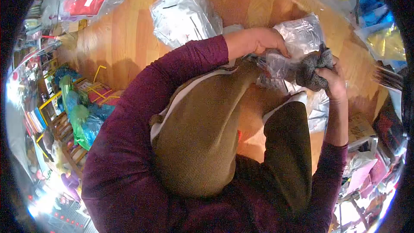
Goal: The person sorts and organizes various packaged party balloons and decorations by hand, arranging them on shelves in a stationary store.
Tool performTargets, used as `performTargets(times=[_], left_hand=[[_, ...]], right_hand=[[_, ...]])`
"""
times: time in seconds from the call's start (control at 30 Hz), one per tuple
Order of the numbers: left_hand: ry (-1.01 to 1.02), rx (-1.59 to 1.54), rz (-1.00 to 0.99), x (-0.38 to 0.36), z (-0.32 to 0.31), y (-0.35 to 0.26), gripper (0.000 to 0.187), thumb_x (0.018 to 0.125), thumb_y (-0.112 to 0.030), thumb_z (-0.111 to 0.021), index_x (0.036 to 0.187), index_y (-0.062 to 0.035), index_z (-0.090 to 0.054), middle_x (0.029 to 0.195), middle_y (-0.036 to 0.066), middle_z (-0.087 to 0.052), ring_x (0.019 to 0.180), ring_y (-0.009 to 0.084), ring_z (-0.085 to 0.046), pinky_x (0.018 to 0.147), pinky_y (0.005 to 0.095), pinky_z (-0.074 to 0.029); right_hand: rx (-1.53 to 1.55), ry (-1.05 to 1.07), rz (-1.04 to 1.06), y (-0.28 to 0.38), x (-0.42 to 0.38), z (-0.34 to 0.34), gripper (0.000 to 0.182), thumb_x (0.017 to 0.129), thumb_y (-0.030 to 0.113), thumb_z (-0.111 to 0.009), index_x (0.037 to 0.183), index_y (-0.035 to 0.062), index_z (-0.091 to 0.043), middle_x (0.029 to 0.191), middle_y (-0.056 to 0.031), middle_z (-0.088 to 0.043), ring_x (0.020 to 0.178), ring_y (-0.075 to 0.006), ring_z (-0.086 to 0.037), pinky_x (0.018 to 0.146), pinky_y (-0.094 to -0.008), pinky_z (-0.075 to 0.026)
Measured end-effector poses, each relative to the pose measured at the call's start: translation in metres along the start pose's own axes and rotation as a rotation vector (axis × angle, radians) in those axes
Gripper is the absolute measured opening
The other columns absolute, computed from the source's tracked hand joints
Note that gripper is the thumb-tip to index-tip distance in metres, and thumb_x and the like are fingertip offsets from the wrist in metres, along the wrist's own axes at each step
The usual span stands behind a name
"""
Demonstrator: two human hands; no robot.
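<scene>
A crumpled grey bundle of knit-like fabric is in the right hand, its fingers clamped on the side facing the right wrist, thumb across the front. Its long axis seems to run roughly fore and aft, the far end leaning a little to the right, though the folds make this uncertain. The right hand is clearly the nearer one; the left hand lies to the bundle's left and slightly farther forward, apart from it. Between the two is a crinkled clear bag, close against the bundle's left side. The left hand's fingers are bent down over this bag, but whether they pinch it or merely rest there, I cannot tell. Just beyond lies shiny plastic packaging, with a larger silvery packet farther left on the wood floor. The trouser legs reach up below the hands. Glare and transparent layers hide the bag's opening and contents; the right hand's fingertips are partly behind the fabric, and the cluttered edges curve away into blur and darkness.
</scene>
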State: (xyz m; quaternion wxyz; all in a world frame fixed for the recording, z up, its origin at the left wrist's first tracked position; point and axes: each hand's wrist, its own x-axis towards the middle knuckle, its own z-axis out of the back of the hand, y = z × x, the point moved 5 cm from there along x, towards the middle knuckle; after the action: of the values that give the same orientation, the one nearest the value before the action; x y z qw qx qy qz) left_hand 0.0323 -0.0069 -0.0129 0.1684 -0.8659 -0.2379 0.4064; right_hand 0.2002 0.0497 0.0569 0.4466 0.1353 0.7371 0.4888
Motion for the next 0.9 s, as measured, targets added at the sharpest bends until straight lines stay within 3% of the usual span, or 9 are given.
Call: performTargets(times=[0.03, 0.1, 0.23, 0.3, 0.4, 0.57, 0.77, 0.8, 0.9], left_hand=[[-0.002, 0.001, -0.001, -0.009, -0.008, -0.007, 0.033, 0.060, -0.011, -0.067, 0.090, 0.0019, -0.058, 0.083, 0.010, -0.061, 0.073, 0.0200, -0.058, 0.067, 0.0297, -0.046], [-0.363, 0.927, -0.151, -0.031, -0.011, -0.038, 0.036, 0.060, -0.019, -0.067, 0.088, 0.0031, -0.059, 0.083, 0.015, -0.061, 0.076, 0.0252, -0.058, 0.070, 0.0333, -0.045], [-0.375, 1.054, -0.326, -0.042, -0.019, -0.049, 0.040, 0.060, -0.026, -0.066, 0.087, 0.0031, -0.058, 0.083, 0.019, -0.059, 0.080, 0.0306, -0.056, 0.073, 0.0364, -0.043], [-0.491, 1.203, -0.546, -0.044, -0.021, -0.050, 0.037, 0.061, -0.026, -0.066, 0.085, 0.0009, -0.059, 0.079, 0.020, -0.058, 0.076, 0.0320, -0.056, 0.070, 0.0373, -0.043], [-0.495, 1.212, -0.739, -0.066, -0.026, -0.055, 0.034, 0.061, -0.024, -0.066, 0.083, 0.0007, -0.059, 0.076, 0.019, -0.058, 0.074, 0.0318, -0.056, 0.066, 0.0364, -0.044], [-0.437, 1.093, -0.641, -0.127, -0.009, -0.047, 0.030, 0.063, -0.021, -0.067, 0.084, -0.0009, -0.059, 0.075, 0.015, -0.059, 0.072, 0.0287, -0.058, 0.063, 0.0340, -0.043], [-0.838, 0.641, -0.645, -0.213, 0.074, -0.015, 0.010, 0.071, -0.006, -0.061, 0.080, -0.0017, -0.060, 0.068, -0.002, -0.059, 0.060, 0.0046, -0.051, 0.053, 0.0218, -0.043], [-0.928, 0.750, -0.643, -0.225, 0.106, -0.011, 0.009, 0.072, -0.005, -0.060, 0.080, -0.0016, -0.059, 0.070, 0.000, -0.059, 0.059, 0.0057, -0.052, 0.052, 0.0208, -0.043], [-1.083, 0.468, -0.703, -0.247, 0.152, -0.011, 0.013, 0.073, -0.004, -0.059, 0.086, -0.0005, -0.059, 0.075, 0.001, -0.060, 0.061, 0.0071, -0.053, 0.054, 0.0221, -0.044]], right_hand=[[0.001, 0.001, 0.002, -0.003, 0.001, 0.003, 0.046, 0.061, 0.000, -0.059, 0.104, -0.0010, -0.043, 0.093, -0.0108, -0.055, 0.087, -0.0209, -0.051, 0.081, -0.0329, -0.039], [-0.007, 0.043, 0.014, -0.013, 0.003, 0.002, 0.046, 0.061, 0.000, -0.059, 0.104, -0.0010, -0.043, 0.094, -0.0106, -0.054, 0.087, -0.0208, -0.051, 0.081, -0.0333, -0.039], [0.011, 0.029, 0.013, -0.007, -0.002, -0.006, 0.045, 0.061, 0.000, -0.059, 0.103, -0.0008, -0.043, 0.095, -0.0106, -0.054, 0.088, -0.0209, -0.051, 0.082, -0.0333, -0.039], [0.065, -0.010, -0.010, -0.006, -0.005, -0.007, 0.045, 0.062, -0.001, -0.059, 0.103, -0.0009, -0.042, 0.095, -0.0104, -0.053, 0.088, -0.0211, -0.051, 0.081, -0.0339, -0.039], [0.096, 0.005, 0.000, -0.005, -0.010, -0.008, 0.044, 0.060, 0.001, -0.058, 0.102, -0.0027, -0.045, 0.095, -0.0112, -0.055, 0.089, -0.0205, -0.052, 0.082, -0.0325, -0.039], [0.090, 0.240, 0.081, 0.031, -0.013, -0.051, 0.044, 0.057, 0.007, -0.054, 0.099, -0.0054, -0.051, 0.094, -0.0128, -0.057, 0.085, -0.0203, -0.055, 0.080, -0.0303, -0.041], [0.048, 0.186, 0.115, 0.025, -0.012, -0.052, 0.043, 0.057, 0.009, -0.052, 0.096, -0.0057, -0.053, 0.092, -0.0121, -0.058, 0.081, -0.0199, -0.056, 0.077, -0.0294, -0.043], [0.081, 0.159, 0.102, 0.021, -0.013, -0.050, 0.042, 0.056, 0.009, -0.052, 0.095, -0.0053, -0.053, 0.091, -0.0116, -0.058, 0.082, -0.0195, -0.056, 0.077, -0.0291, -0.043], [-0.061, 0.126, 0.023, 0.013, -0.014, -0.047, 0.044, 0.056, 0.011, -0.052, 0.097, -0.0056, -0.052, 0.092, -0.0137, -0.057, 0.084, -0.0207, -0.055, 0.078, -0.0290, -0.042]])
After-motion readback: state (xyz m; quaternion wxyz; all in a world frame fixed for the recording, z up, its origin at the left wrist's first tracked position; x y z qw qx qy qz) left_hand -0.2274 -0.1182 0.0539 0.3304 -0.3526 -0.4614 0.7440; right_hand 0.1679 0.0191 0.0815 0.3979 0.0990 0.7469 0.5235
